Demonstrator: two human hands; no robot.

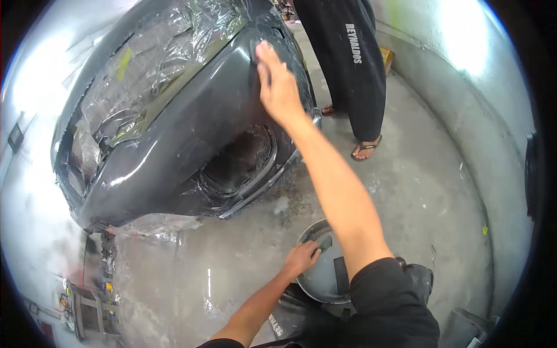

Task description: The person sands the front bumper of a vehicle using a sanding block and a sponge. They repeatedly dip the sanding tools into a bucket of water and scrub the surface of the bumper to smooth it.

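Observation:
A dark grey, glossy car body (174, 139) fills the upper left, partly wrapped in clear plastic sheeting (156, 64). My right hand (279, 87) reaches far up onto its curved panel, thumb apart from the fingers. The fingertips are blurred and press near a small dark thing that I cannot make out. Low in the middle, my left hand (303, 258) pinches a dark green pad (326, 243) over a round bucket (307, 285). Inside that bucket, a dark rectangular piece (342, 275) leans by the right side, partly behind my right arm.
Another person in dark trousers (354, 64) and sandals stands just right of the car body. A pale curved-looking wall (464, 116) runs along the right. At the lower left stands a metal frame or cart (87, 307) with small items. The concrete floor (418, 191) looks wet in places.

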